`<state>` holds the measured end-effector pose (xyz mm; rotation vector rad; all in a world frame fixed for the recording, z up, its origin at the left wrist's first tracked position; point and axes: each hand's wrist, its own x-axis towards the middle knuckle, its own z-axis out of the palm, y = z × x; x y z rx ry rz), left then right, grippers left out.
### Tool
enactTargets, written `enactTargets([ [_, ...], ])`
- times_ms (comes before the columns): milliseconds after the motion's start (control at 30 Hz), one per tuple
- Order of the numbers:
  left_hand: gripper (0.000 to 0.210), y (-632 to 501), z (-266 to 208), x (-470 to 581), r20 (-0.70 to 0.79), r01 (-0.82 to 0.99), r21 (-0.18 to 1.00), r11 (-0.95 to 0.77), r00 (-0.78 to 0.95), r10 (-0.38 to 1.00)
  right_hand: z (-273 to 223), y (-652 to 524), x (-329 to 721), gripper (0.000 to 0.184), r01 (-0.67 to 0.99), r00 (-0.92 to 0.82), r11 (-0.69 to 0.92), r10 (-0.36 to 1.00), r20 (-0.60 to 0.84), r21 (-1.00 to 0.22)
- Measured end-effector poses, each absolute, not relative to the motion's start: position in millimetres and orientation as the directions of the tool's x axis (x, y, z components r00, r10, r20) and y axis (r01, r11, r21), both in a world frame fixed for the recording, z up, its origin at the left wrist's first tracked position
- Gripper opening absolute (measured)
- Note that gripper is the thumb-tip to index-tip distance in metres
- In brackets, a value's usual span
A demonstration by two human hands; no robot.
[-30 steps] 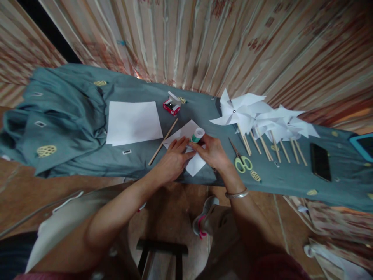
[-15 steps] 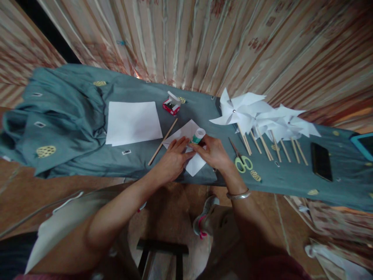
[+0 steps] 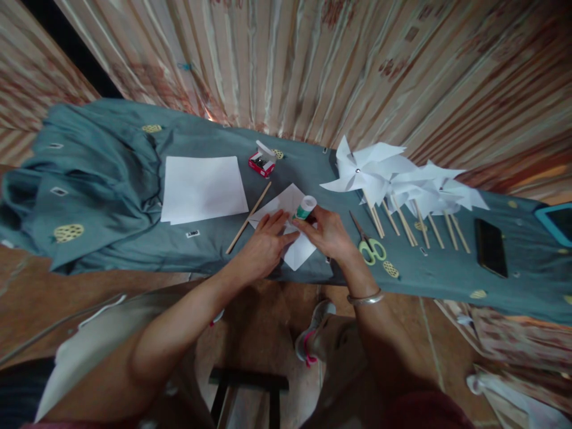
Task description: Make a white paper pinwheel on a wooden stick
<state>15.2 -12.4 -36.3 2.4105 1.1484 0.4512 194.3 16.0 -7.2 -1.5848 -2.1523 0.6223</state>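
A creased square of white paper (image 3: 298,252) lies on the cloth in front of me, one corner pointing toward me. My right hand (image 3: 329,233) grips a white and green glue stick (image 3: 305,207), tilted with its lower end at the middle of the paper; the tip is hidden by fingers. Flat on the paper's left part rests my left hand (image 3: 267,241), fingers stretched out and holding nothing. Just left of it lies a thin wooden stick (image 3: 248,218). Green-handled scissors (image 3: 369,245) are to the right of my right hand.
A stack of white sheets (image 3: 204,189) lies at left, with an open red box of small pins (image 3: 261,161) behind. Several white paper pinwheels (image 3: 373,170) on sticks overlap at right, near a dark phone (image 3: 490,247). A pleated curtain (image 3: 286,65) hangs behind the table.
The glue stick and my right hand have shifted very slightly over the paper. My left hand stays in place on it.
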Motion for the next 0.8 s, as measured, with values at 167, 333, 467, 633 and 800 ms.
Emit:
enactTargets([
  [167,0.047,-12.6,-35.8,15.5,0.119,0.653,0.500,-0.569,0.599,0.792,-7.6,16.3,194.5,0.019,0.782,-0.265,0.256,0.962,0.068,-0.569],
  [333,0.045,-13.4,-31.8,16.8,0.082,0.669,0.499,-0.551,0.596,0.799,-11.1,16.7,194.8,0.019,0.776,-0.247,0.259,0.964,0.102,-0.575],
  [467,0.046,-13.7,-32.2,16.7,0.098,0.668,0.488,-0.562,0.598,0.796,-13.3,17.0,193.7,0.019,0.776,-0.236,0.260,0.965,0.118,-0.574],
  [633,0.046,-13.9,-33.3,16.5,0.113,0.667,0.477,-0.573,0.600,0.792,-12.3,17.9,190.9,0.021,0.779,-0.244,0.262,0.964,0.109,-0.570],
  [800,0.048,-13.7,-31.8,17.3,0.088,0.674,0.472,-0.568,0.605,0.792,-11.0,17.8,187.4,0.020,0.784,-0.243,0.258,0.965,0.103,-0.565],
])
